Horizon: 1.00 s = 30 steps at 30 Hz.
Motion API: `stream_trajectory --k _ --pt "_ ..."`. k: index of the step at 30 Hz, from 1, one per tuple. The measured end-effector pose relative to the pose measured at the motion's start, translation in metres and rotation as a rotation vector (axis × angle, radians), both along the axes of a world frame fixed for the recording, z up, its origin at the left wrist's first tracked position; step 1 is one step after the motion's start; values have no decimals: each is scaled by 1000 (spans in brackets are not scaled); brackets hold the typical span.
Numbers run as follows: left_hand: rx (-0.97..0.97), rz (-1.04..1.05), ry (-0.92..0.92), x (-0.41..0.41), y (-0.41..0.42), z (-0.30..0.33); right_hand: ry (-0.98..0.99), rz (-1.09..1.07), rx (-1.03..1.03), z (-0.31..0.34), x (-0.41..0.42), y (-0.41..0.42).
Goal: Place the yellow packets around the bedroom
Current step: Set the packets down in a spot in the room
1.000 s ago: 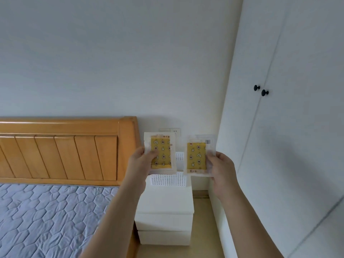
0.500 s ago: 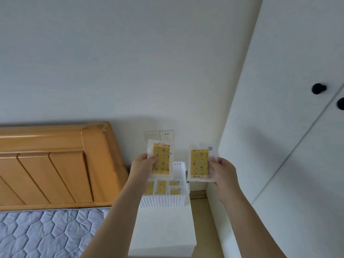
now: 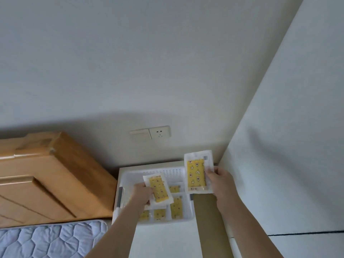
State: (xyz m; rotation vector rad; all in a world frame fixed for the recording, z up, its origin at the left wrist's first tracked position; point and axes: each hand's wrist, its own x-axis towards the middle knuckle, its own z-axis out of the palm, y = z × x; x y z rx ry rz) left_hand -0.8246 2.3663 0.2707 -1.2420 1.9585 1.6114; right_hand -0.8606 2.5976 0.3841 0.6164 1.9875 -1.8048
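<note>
Two yellow packets were in hand. Left packet point(image 3: 159, 190) was tilted, low over the white basket point(image 3: 149, 171), pinched at its edge by the left hand point(image 3: 142, 193). Right packet point(image 3: 197, 173) was upright, above the basket's right end, gripped at its side by the right hand point(image 3: 222, 183). Several more loose packets point(image 3: 176, 207) lay in the basket, on the white nightstand point(image 3: 163, 237) between headboard point(image 3: 46, 175) and wardrobe point(image 3: 288, 146). No packet visible elsewhere in the room; judged early, most placements left.
</note>
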Motion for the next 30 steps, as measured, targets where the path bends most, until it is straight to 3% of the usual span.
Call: stream_trajectory --k 5,13,20,25,27,30 --pt "-6 -148 -156 -37 7 -105 -89 -29 90 -62 -22 0" --pt "-97 -243 -240 -65 27 -190 -164 12 139 -129 -17 -11" --pt "-223 -300 -220 -80 31 -204 -205 58 159 -150 0 -22" --pt "-304 -369 -131 -69 13 -172 -197 121 193 -149 -1 -38" --pt "-207 -328 -90 -57 0 -156 -168 164 241 -154 -3 -48" --pt "167 -258 -86 -35 -18 -137 -153 247 319 -167 -5 -67"
